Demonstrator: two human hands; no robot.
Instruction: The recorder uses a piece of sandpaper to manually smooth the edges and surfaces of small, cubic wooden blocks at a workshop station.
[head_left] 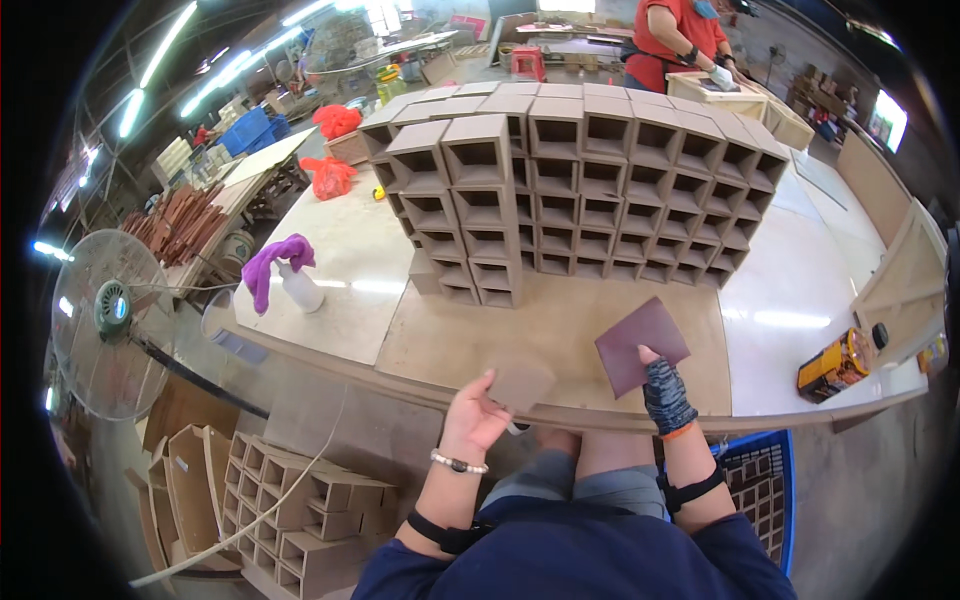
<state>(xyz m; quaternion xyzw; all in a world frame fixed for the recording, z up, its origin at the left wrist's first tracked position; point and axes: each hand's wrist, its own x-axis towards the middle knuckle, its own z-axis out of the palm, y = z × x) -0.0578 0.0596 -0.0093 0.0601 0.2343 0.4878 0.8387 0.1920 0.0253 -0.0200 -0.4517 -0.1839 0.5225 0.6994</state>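
My left hand, bare with a beaded bracelet at the wrist, pinches a small flat tan fibreboard piece by its left edge, over the table's front edge. The piece is slightly blurred. A square maroon sheet that looks like sandpaper is in my right hand, thumb on top and fingers hidden beneath. That hand wears a dark grey knitted fingerless glove. Both held things are apart from each other. Beyond them rises a stack of open square fibreboard boxes, their hollow ends facing me.
On the worktable stand a white spray bottle draped with a purple cloth and a yellow-black container. More boxes and a blue crate flank me below. A fan stands left; a co-worker works beyond the stack.
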